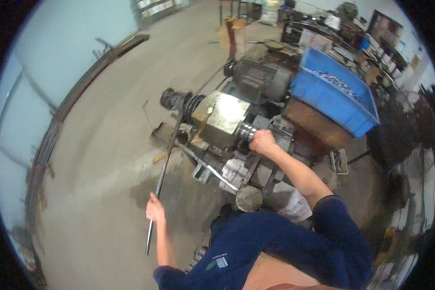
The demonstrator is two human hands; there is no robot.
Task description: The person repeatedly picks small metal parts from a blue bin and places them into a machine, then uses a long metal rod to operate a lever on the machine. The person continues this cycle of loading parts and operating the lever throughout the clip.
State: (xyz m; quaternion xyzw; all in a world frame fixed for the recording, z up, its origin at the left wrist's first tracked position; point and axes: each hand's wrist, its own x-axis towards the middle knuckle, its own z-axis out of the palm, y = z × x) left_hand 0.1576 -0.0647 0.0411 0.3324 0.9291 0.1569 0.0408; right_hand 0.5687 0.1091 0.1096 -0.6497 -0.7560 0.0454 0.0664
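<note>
Pale lettering and a small light patch on the navy shirt (285, 232); print on the paper sheet (235, 170) at the machine (216, 133), too blurred for me to read; now the left hand (155, 209), fingers wrapped round a long metal bar (165, 164), which runs out above the grip towards one o'clock, up by the machine's left end, its lower tip pointing to half past six; at two o'clock from there, the right hand (262, 141) sits up against a shiny ringed collar (247, 132), collar at its ten o'clock, fingertips hidden, so I can't tell whether they're gripping; at that hand's two o'clock, a blue bin (324, 99) holding small shiny pieces.
</note>
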